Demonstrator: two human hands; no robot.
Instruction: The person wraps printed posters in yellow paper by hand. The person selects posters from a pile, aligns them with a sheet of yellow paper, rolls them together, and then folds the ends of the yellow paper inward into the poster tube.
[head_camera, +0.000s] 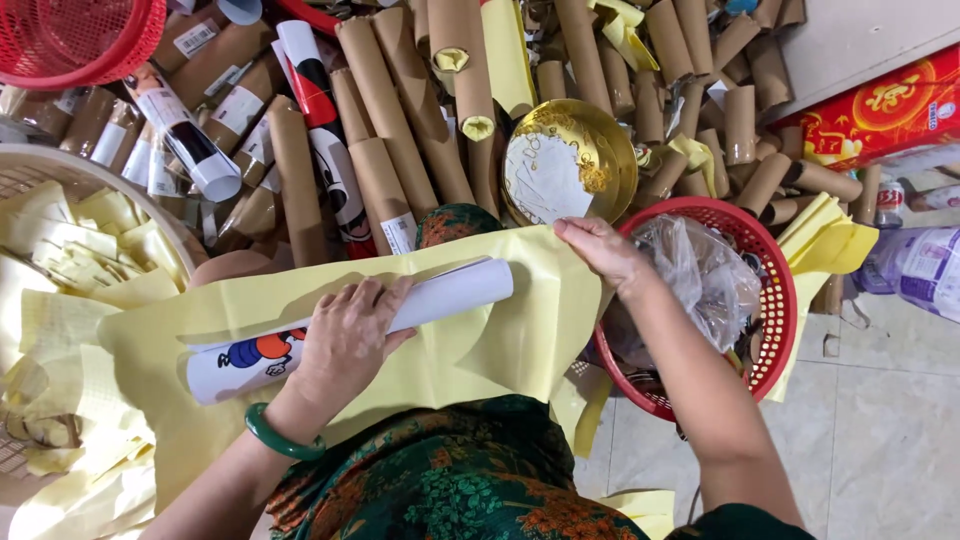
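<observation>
White rolled poster (350, 325) on yellow paper sheet (470, 350), left hand (345, 340) pressed flat over roll, right hand (600, 250) pinching sheet's far corner, red basket (775, 300) just beyond.

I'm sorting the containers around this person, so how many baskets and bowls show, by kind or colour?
Red mesh baskets: 2, one at the top left corner, one beside the right hand
Pale woven basket: 1, at the left edge
Gold bowl: 1, among the cardboard tubes
Total: 4
</observation>
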